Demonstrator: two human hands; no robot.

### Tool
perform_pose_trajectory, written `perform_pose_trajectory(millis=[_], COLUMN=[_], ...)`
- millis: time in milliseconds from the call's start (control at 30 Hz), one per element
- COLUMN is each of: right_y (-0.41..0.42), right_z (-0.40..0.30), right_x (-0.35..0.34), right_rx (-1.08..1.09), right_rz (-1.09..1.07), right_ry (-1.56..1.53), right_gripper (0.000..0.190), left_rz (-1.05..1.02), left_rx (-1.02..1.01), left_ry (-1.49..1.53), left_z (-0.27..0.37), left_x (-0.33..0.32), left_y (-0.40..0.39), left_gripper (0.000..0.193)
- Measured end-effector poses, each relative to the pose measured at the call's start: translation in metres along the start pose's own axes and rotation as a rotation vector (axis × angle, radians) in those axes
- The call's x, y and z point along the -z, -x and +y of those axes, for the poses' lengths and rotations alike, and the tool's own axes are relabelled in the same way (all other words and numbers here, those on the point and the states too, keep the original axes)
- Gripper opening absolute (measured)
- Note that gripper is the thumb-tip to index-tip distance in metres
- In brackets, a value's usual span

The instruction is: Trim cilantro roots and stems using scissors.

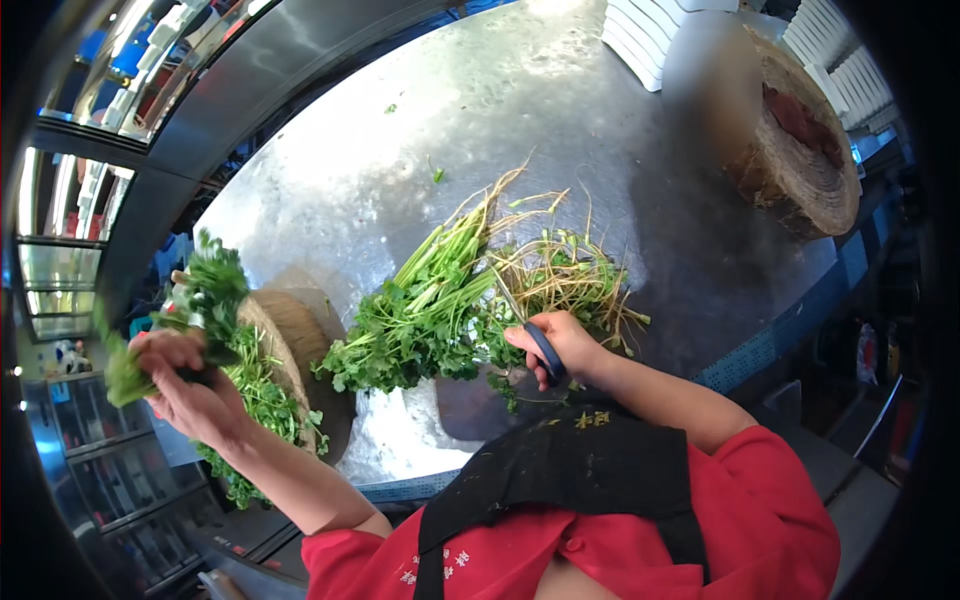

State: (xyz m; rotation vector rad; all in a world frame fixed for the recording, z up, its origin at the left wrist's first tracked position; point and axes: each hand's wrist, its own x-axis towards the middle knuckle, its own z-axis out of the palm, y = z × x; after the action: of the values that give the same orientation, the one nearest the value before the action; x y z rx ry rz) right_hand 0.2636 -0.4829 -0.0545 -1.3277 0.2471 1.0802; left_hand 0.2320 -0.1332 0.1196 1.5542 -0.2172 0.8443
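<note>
At the far left, my left hand (187, 382) grips a bunch of coriander (214, 285), blurred by motion. It is held up beside a round wooden block (289, 337) on which cut coriander (262, 375) lies, some hanging over the near side. My right hand (559, 349) holds scissors (551, 356) with dark handles, blades pointing up and left. Under the blades lies a pile of coriander (442, 300), its leaves to the left and its stems reaching up and right. Stringy pale roots and trimmings (570, 274) are heaped just above my right hand.
All this rests on a metal table (337, 195) with a few leaf scraps. At the upper right stand a thick wooden chopping block (787, 180) with a dark red piece on top and stacked white trays (637, 41). Glass-fronted cabinets (60, 277) line the left.
</note>
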Motion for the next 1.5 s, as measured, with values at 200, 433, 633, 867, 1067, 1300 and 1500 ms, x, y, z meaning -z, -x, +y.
perform_pose_trajectory(millis=[200, 433, 633, 867, 1067, 1300, 1500], right_y=[0.033, 0.061, 0.051, 0.045, -0.006, -0.025, -0.001], right_z=[0.017, 0.013, 0.013, -0.005, -0.019, -0.016, -0.009], right_x=[0.007, 0.008, 0.024, 0.017, -0.011, -0.027, -0.025], right_rx=[0.244, 0.312, 0.163, 0.069, 0.269, 0.278, 0.354], right_rz=[0.06, 0.062, 0.011, -0.118, -0.096, -0.04, -0.077], right_ry=[0.304, 0.494, 0.404, 0.416, 0.705, 0.55, 0.631], right_gripper=[0.041, 0.044, 0.037, 0.027, 0.033, 0.028, 0.041], left_rz=[-0.536, -0.801, -0.834, -0.749, -0.699, -0.619, -0.55], left_rx=[0.269, 0.297, 0.171, 0.391, 0.382, 0.424, 0.14], left_ry=[-0.715, -0.869, -0.91, -0.679, -0.644, -0.647, -0.967], left_z=[-0.049, -0.079, -0.075, -0.055, -0.049, -0.047, -0.071], left_x=[-0.114, -0.143, -0.146, -0.111, -0.082, -0.077, -0.078], left_y=[0.084, 0.145, 0.155, 0.153, 0.152, 0.158, 0.138], left_gripper=[0.034, 0.033, 0.02, 0.03, 0.032, 0.039, 0.04])
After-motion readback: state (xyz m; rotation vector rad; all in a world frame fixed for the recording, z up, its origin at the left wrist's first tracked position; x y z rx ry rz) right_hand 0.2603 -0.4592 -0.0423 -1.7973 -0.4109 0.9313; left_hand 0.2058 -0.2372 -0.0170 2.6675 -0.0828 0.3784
